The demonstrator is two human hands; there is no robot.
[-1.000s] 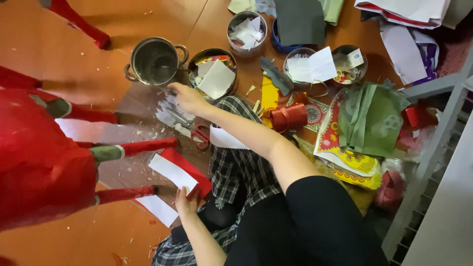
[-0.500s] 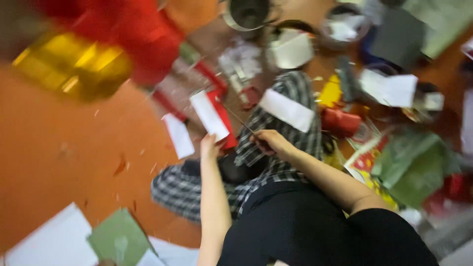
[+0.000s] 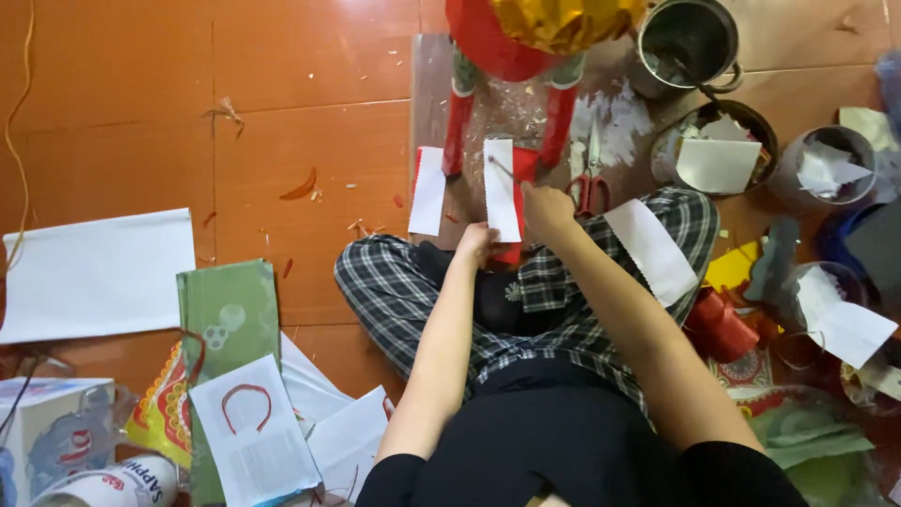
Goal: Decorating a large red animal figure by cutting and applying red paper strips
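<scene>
left hand, right hand, white strip

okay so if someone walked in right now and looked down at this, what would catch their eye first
Probably the big red and gold paper figure at the top, standing on red legs on a board. Just below it, the left hand and right hand work on a white paper strip backed with red, above plaid-trousered legs. Metal pots and paper scraps crowd the right.

Scissors with red handles lie on the orange floor. Up and right of the scissors stands a metal pot; just right, a dark bowl holding white paper. Far left of them lies a white sheet, with a green paper stack beside it.
</scene>
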